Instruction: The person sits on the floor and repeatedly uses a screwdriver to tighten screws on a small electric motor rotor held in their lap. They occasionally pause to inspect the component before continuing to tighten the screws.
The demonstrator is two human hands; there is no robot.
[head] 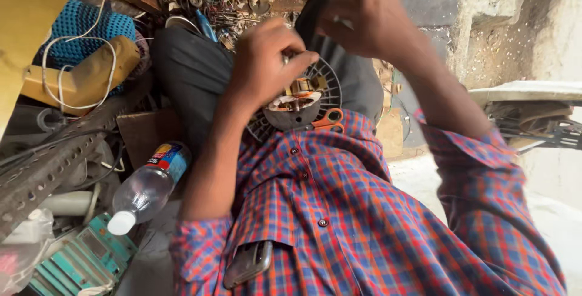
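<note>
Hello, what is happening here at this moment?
A person in a checked shirt works on a small motor part set on a round grille in the lap. The left hand pinches something at the top of the part; the right hand is raised just above. Orange-handled scissors lie beside it. A plastic bottle lies on the cluttered floor.

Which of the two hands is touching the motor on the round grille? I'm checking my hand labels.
The left hand: its fingers rest on the small motor at the centre of the round fan grille. The right hand is raised above it, apart.
</note>
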